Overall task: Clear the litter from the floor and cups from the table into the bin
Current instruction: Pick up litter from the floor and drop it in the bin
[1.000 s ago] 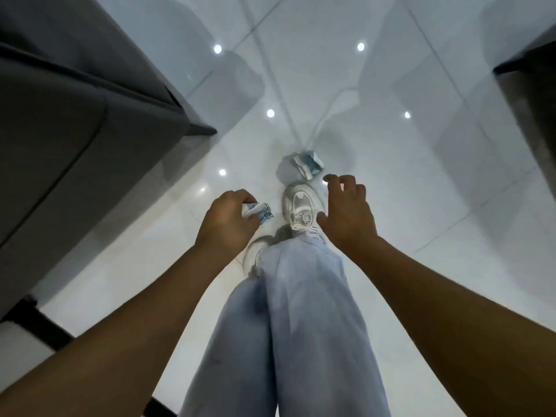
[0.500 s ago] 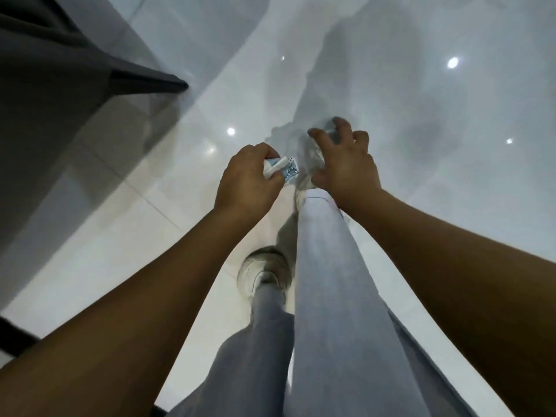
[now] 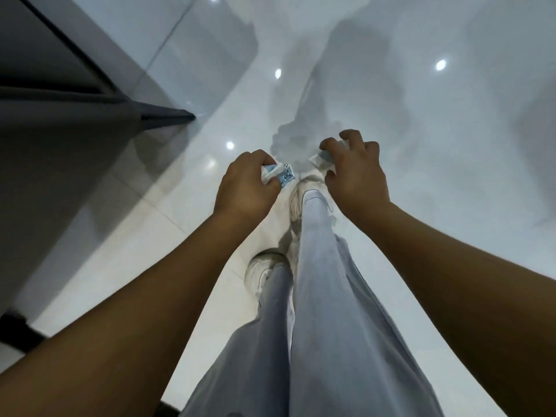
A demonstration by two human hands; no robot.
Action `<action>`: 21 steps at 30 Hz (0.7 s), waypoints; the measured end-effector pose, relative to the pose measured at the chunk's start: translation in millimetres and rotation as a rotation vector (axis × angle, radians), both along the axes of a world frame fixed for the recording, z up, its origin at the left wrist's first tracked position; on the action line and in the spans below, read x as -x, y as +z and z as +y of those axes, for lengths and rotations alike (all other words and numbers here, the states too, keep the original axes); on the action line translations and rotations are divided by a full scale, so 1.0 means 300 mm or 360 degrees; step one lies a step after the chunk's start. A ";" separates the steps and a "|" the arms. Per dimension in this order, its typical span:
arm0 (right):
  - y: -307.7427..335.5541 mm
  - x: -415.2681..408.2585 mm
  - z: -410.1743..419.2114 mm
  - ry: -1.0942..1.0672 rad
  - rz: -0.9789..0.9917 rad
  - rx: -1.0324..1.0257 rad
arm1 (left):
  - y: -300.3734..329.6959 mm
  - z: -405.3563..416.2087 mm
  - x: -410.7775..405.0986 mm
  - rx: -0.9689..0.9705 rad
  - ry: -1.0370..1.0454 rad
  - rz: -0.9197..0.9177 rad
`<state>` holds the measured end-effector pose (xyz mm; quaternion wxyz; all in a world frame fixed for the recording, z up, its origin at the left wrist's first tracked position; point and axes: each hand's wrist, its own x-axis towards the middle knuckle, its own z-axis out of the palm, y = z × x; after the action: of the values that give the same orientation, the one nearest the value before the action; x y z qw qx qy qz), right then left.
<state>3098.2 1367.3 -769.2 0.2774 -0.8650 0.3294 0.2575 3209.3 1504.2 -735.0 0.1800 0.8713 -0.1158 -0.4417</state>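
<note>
My left hand [image 3: 245, 188] is closed around a crumpled blue and white wrapper [image 3: 278, 173], whose end sticks out past the fingers. My right hand [image 3: 355, 173] is closed on a second crumpled white and blue piece of litter [image 3: 319, 159]; most of it is hidden under the fingers. Both hands hang low over the glossy white tiled floor [image 3: 436, 145], just ahead of my front white shoe [image 3: 301, 194]. No bin and no cups are in view.
A dark grey sofa [image 3: 60, 139] fills the left side, its corner jutting toward the middle. My legs in light blue trousers [image 3: 325, 311] and my rear white shoe [image 3: 261, 270] take up the lower centre. Ceiling lights reflect in the tiles.
The litter that lay on the floor ahead of my shoe is now in my right hand, which reached down and closed on it. The left hand kept its wrapper. I stepped forward.
</note>
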 end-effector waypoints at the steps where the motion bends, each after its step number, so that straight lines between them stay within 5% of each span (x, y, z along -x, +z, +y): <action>1: 0.056 0.001 0.000 -0.0019 0.0005 -0.0007 | 0.054 -0.007 -0.003 -0.0003 -0.0029 0.0007; 7: 0.601 0.027 0.007 -0.0140 0.0046 -0.0028 | 0.563 -0.070 -0.031 -0.0027 -0.0437 -0.0042; 15: 1.299 0.140 0.077 -0.0721 0.0010 0.0082 | 1.242 -0.164 -0.026 0.0115 -0.1672 -0.0388; 21: 1.686 0.362 0.293 -0.1013 -0.0042 0.0060 | 1.594 -0.065 0.160 0.0242 -0.2049 -0.0567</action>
<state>2989.6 1455.3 -263.3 0.3323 -0.7267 0.5846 0.1405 3161.4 1484.8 -256.9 -0.0803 0.6728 -0.6710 -0.3011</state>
